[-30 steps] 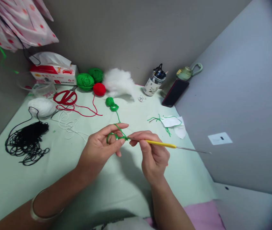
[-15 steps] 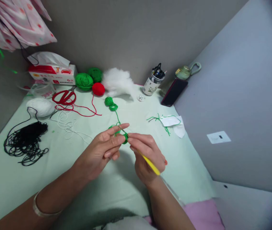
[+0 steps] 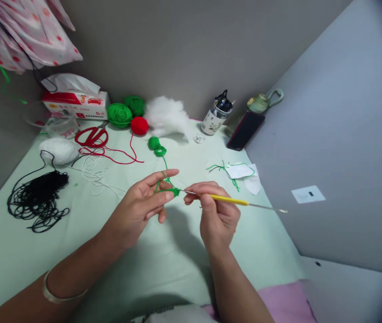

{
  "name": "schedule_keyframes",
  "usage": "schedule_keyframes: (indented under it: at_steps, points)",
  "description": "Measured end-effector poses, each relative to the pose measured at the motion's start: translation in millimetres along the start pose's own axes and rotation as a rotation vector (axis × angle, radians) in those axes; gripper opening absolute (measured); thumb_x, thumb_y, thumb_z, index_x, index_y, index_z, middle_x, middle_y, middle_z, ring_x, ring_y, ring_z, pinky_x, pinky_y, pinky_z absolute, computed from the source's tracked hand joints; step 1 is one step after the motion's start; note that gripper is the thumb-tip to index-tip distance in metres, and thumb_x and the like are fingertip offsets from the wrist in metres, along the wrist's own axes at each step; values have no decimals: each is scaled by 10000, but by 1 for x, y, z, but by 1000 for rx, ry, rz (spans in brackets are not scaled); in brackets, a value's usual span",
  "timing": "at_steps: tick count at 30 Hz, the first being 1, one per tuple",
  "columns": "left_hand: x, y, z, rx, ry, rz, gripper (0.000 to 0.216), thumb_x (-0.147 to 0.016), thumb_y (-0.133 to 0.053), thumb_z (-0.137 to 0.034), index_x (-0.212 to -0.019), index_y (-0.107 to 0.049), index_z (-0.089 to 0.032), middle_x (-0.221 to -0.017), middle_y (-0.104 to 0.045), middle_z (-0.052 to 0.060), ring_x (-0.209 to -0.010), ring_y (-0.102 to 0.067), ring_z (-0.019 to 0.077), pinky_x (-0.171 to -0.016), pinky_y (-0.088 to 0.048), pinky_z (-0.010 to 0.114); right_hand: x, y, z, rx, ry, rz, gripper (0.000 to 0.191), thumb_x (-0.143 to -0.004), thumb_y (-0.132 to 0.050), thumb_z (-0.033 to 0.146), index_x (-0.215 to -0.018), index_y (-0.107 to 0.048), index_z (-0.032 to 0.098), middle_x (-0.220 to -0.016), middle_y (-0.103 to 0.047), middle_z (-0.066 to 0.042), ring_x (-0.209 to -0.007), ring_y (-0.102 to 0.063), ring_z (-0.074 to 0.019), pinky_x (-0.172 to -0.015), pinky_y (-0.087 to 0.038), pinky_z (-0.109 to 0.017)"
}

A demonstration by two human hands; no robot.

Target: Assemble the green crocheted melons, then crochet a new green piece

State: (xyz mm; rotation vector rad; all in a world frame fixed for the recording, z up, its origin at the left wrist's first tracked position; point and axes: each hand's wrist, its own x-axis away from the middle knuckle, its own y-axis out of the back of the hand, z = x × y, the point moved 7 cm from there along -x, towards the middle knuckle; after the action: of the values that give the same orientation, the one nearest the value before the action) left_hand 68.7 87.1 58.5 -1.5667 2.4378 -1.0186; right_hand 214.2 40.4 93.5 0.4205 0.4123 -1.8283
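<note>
Between the thumb and a finger of my left hand (image 3: 147, 199) is pinched a small green crochet piece (image 3: 176, 192). Green yarn (image 3: 165, 168) runs from it over my raised index finger and back toward a small green ball (image 3: 154, 143) and a green ring-shaped bit (image 3: 160, 151). My right hand (image 3: 218, 213) grips a crochet hook (image 3: 229, 199) with a yellow handle, held almost level. Its left tip meets the green piece; whether it sits inside a stitch I cannot tell. The other metal end points right, past my hand.
Red-handled scissors (image 3: 92, 137), a red yarn ball (image 3: 139, 126), green balls (image 3: 119, 115) and white stuffing (image 3: 167, 115) lie along the back. Black yarn (image 3: 39, 197) is heaped at left beside a white ball (image 3: 59, 150). A pen jar (image 3: 212, 120) and a phone (image 3: 245, 130) stand back right.
My right hand has turned and moved slightly right, swinging the hook from a steep slant to nearly level. My left hand keeps its pinch on the green piece.
</note>
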Motion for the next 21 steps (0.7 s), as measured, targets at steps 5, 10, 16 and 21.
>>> schedule_keyframes:
  at_steps: [5, 10, 16, 21]
  points:
    - [1, 2, -1, -22, -35, 24, 313, -812, -831, -226, -1124, -806, -229, -843, -617, -26, -442, -273, -16, -437, -462, 138, -1, 4, -12, -177, -168, -48, 168, -989, -632, 258, -934, -786, 218, -829, -729, -21, -646, -685, -122, -601, -562, -267]
    - [0, 5, -1, -36, -42, 29, 301, -820, -822, -228, -1119, -810, -251, -838, -613, -30, -450, -259, -9, -435, -457, 133, -4, 5, -15, -266, -259, -96, 157, -951, -681, 295, -884, -797, 213, -807, -740, -22, -608, -666, -110, -569, -545, -244]
    - [-1, 3, -1, -84, -31, 53, 268, -849, -794, -239, -1115, -809, -270, -890, -622, -24, -454, -298, -15, -460, -473, 142, -5, 3, -19, -351, -362, -98, 176, -941, -690, 325, -850, -792, 215, -767, -722, -10, -565, -615, -90, -549, -511, -228]
    - [3, -6, 4, -94, -23, 104, 313, -848, -799, -248, -1161, -784, -264, -898, -650, -16, -465, -346, 4, -487, -514, 174, 0, -7, -21, -278, -314, -1, 151, -961, -671, 303, -908, -802, 250, -900, -739, -27, -773, -659, -138, -655, -524, -262]
